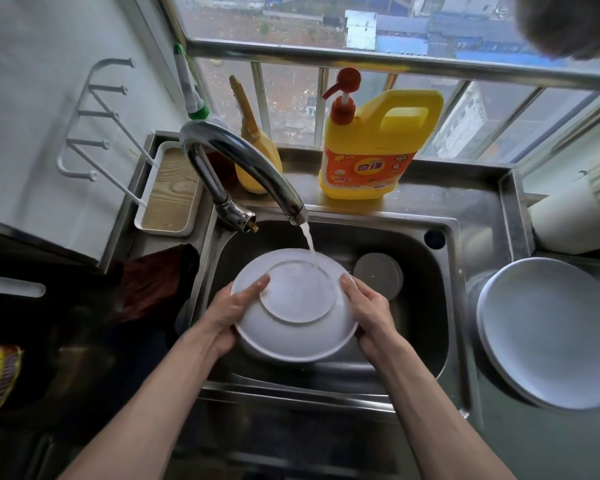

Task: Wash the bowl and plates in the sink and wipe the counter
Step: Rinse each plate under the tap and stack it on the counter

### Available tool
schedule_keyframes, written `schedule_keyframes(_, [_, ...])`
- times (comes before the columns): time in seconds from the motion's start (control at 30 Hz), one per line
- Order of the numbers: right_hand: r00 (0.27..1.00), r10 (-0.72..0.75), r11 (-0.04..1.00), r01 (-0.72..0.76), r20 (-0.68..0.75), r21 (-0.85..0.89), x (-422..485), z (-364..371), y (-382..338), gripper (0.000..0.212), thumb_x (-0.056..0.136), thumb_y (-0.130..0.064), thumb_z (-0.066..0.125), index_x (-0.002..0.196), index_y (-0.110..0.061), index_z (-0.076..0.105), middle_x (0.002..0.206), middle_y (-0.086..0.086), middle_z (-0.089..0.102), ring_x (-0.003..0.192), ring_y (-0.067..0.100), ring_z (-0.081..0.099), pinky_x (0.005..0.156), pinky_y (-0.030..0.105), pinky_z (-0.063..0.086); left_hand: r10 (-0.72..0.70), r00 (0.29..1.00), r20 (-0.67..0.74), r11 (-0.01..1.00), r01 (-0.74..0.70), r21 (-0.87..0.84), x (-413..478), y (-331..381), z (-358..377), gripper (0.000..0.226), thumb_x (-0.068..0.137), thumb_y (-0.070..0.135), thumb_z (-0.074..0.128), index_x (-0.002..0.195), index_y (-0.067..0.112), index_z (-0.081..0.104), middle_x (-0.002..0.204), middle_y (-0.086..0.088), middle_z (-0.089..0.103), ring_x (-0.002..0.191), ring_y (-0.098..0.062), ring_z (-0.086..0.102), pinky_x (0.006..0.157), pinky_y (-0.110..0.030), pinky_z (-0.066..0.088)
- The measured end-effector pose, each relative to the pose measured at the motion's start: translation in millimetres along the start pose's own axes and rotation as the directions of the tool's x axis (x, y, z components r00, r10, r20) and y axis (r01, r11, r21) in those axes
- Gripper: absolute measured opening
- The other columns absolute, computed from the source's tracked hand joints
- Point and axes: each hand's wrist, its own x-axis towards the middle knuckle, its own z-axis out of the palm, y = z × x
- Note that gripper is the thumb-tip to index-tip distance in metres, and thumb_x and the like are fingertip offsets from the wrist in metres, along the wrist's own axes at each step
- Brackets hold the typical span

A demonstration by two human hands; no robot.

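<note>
Both forearms reach up to the grip, the left hand [234,315] and right hand [369,311] pinching opposite rims of the upturned bowl [293,306] over the sink [444,292], its base tilted toward the tap's stream [308,241] just beyond, equally near either hand.

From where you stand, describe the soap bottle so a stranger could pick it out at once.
Start at the sink and follow the ledge behind it, under the window. Right of the tap stands the soap bottle, a big yellow jug with an orange label. Unlike the yellow brush beside it, it has a red pump.
</note>
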Motion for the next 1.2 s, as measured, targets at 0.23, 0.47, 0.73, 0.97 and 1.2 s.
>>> schedule_keyframes(0.23, [0.959,0.093,0.993,-0.068,-0.268,0.101,-12.6,14.9,2.5,0.038,0.092,-0.048,0.075,0.101,-0.011,0.068,0.096,0.007,0.074,0.087,0.025,0.071,0.068,0.034,0.057,0.095,0.969,-0.227,0.977,-0.135,-0.166,-12.0,-30.1,42.6,0.06,0.074,0.019,0.089,0.129,0.018,0.064,0.113,-0.009,0.075,0.104,-0.031,0.072,0.085,-0.051,0.062])
schedule_keyframes(0.47, [0.922,0.015,0.994,0.027,-0.388,0.103,-22.2,1.3,11.2,0.032,0.09,-0.044,0.079,0.087,-0.012,0.073,0.083,0.007,0.075,0.08,0.025,0.072,0.064,0.031,0.055,0.029,0.984,-0.176,0.987,-0.057,-0.152,-20.1,-53.2,43.4,0.059,0.068,0.014,0.09,0.122,0.01,0.069,0.106,-0.011,0.079,0.102,-0.031,0.074,0.092,-0.052,0.06])
schedule_keyframes(0.73, [0.953,-0.183,0.972,0.138,-0.243,-0.191,-3.1,-8.6,-8.5,0.04,0.101,-0.048,0.062,0.082,-0.017,0.079,0.072,0.002,0.076,0.072,0.019,0.072,0.069,0.033,0.057,0.067,0.996,-0.067,0.984,-0.055,0.171,4.3,-8.9,25.8,0.068,0.061,0.029,0.096,0.121,0.016,0.066,0.108,-0.011,0.078,0.095,-0.032,0.076,0.074,-0.045,0.064])
schedule_keyframes(0.97, [1.0,-0.007,1.0,0.008,-0.026,0.021,-7.3,3.0,-0.7,0.036,0.091,-0.039,0.079,0.119,-0.017,0.071,0.103,0.006,0.079,0.093,0.027,0.077,0.08,0.045,0.065,0.175,0.934,-0.312,0.974,-0.211,-0.085,0.5,-19.6,38.2,0.058,0.078,0.027,0.088,0.128,0.019,0.06,0.113,-0.007,0.071,0.102,-0.025,0.07,0.076,-0.038,0.06])
schedule_keyframes(1.2, [0.998,-0.051,0.996,0.054,-0.038,0.073,-9.0,4.7,9.4,0.022,0.106,-0.032,0.058,0.119,-0.021,0.072,0.101,0.002,0.079,0.089,0.021,0.074,0.077,0.04,0.064,0.026,0.98,-0.196,0.99,-0.053,-0.133,-6.5,-22.5,21.6,0.055,0.072,0.029,0.088,0.122,0.016,0.069,0.111,-0.012,0.077,0.106,-0.032,0.073,0.091,-0.049,0.059])
